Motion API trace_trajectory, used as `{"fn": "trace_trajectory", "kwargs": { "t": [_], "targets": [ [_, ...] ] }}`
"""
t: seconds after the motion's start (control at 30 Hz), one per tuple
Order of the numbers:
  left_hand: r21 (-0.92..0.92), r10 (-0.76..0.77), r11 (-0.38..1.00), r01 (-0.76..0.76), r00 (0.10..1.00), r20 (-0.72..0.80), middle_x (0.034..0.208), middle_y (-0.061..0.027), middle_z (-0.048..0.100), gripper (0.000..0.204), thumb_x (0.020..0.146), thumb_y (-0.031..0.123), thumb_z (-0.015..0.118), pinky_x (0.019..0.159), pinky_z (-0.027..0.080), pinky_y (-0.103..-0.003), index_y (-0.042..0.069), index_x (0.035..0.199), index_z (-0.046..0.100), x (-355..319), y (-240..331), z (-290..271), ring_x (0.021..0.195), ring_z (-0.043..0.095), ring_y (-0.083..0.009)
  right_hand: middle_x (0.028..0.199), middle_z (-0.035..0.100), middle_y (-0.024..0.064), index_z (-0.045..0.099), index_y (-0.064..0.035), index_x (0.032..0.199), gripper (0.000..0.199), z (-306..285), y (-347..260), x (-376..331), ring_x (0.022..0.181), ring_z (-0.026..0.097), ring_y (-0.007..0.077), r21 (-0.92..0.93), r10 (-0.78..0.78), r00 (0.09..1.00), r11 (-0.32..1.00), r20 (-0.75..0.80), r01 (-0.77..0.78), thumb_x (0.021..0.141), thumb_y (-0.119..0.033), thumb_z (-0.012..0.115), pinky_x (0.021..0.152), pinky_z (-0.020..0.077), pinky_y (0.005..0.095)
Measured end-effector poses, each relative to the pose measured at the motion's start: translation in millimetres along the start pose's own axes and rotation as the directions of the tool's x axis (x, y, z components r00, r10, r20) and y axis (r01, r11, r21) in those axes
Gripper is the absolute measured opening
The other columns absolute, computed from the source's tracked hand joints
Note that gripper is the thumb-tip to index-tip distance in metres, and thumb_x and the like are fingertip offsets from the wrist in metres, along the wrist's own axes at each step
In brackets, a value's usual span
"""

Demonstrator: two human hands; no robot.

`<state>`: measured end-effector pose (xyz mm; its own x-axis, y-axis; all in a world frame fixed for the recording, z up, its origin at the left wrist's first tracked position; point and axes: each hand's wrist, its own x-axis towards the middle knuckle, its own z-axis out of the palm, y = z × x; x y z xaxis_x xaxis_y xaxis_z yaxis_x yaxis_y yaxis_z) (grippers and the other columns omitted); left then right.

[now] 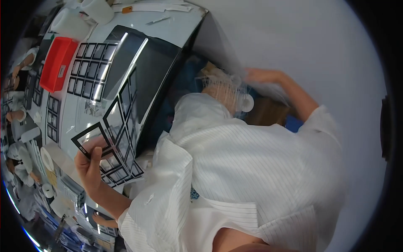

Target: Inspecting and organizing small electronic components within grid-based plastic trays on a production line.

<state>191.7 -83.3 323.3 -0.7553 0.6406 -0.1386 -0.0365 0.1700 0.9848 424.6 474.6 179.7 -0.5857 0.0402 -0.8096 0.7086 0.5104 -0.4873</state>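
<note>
Fabric of a white pinstriped work coat (252, 168) fills most of the view, worn by the person whose head-mounted camera looks steeply down. Beyond it a white worktable (176, 33) curves away, carrying a large glossy black sheet (155, 67) and, just beside it on the left, a sheet of black rectangular frames (90, 67) set in rows. A red plastic tray (58, 63) sits at the table's left edge. Nearer the body, another sheet of black frames (124, 138) lies tilted against the black sheet's edge. The left hand (90, 161) pinches the lower corner of a single black square frame (93, 138), thumb on top, holding it just left of the tilted sheet. The right hand (256, 75) reaches forward past the table's far side, blurred; whether it grips anything cannot be told. A white roll of tape (247, 103) hangs near it. Other white-coated workers show small at the far left.
</note>
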Motion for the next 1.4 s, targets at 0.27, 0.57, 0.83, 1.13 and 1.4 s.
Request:
{"fn": "trace_trajectory", "kwargs": {
  "t": [0.27, 0.57, 0.83, 1.13, 1.4],
  "targets": [
    [0.184, -0.115, 0.973, 0.141, 0.982, -0.148, 0.098, -0.0105, 0.068, 0.022, 0.096, 0.009, 0.050, 0.069, 0.055, -0.023, -0.004, 0.111, 0.060, 33.8, 30.0, 48.0, 0.082, 0.066, -0.0140, 0.138, 0.039, 0.0269, 0.037, -0.0006, 0.137, 0.089, 198.0, 88.3, 123.0, 0.127, 0.038, 0.0423, -0.511, 0.117, 0.875, 0.772, -0.469, -0.377, 0.075, -0.056, 0.067, 0.107, 0.0306, 0.0490],
    [0.282, -0.253, 0.935, 0.215, 0.962, 0.105, 0.109, -0.0106, 0.066, 0.022, 0.094, 0.006, 0.053, 0.081, 0.055, -0.028, -0.004, 0.112, 0.061, 56.0, 34.6, 87.9, 0.094, 0.064, -0.0154, 0.125, 0.056, 0.0114, 0.053, -0.0012, 0.125, 0.049, 35.9, -282.8, 17.6, 0.105, 0.059, 0.0210, -0.058, -0.953, 0.290, 0.295, -0.084, 0.954, 0.086, -0.027, 0.068, 0.089, 0.0457, 0.0308],
    [-0.769, 0.337, 0.597, -0.230, 0.941, -0.020, 0.138, -0.0241, 0.043, 0.074, 0.090, 0.050, 0.050, 0.101, 0.040, -0.047, -0.005, 0.139, 0.037, 32.0, -68.8, 6.4, 0.128, 0.043, -0.0388, 0.075, 0.067, 0.0052, 0.060, -0.0015, 0.109, 0.022, -12.8, -378.1, 70.9, 0.058, 0.062, 0.0095, 0.356, -0.919, 0.394, 0.369, 0.002, 0.859, 0.090, -0.013, 0.063, 0.053, 0.0490, 0.0199],
    [-0.633, -0.589, 0.733, 0.248, 0.696, -0.410, 0.094, -0.0125, 0.067, 0.026, 0.096, 0.025, 0.053, 0.082, 0.055, -0.036, 0.001, 0.104, 0.058, 116.7, -169.8, 13.7, 0.088, 0.067, -0.0219, 0.075, 0.066, 0.0030, 0.061, -0.0050, 0.092, 0.021, -33.3, -469.5, 298.8, 0.057, 0.058, 0.0057, 0.024, -0.825, 0.561, 0.561, -0.073, 0.828, 0.095, -0.025, 0.056, 0.049, 0.0416, 0.0184],
    [-0.245, -0.443, 0.850, 0.465, 0.382, -0.811, 0.067, -0.0120, 0.063, 0.037, 0.095, 0.034, 0.050, 0.054, 0.050, -0.034, 0.000, 0.083, 0.058, 180.4, -211.6, -24.9, 0.062, 0.064, -0.0226, 0.060, 0.057, 0.0013, 0.066, -0.0006, 0.086, 0.036, -19.5, -537.5, 446.1, 0.055, 0.050, 0.0083, -0.329, -0.887, 0.457, 0.452, -0.067, 0.829, 0.091, -0.035, 0.060, 0.052, 0.0391, 0.0267]
  ]
}}
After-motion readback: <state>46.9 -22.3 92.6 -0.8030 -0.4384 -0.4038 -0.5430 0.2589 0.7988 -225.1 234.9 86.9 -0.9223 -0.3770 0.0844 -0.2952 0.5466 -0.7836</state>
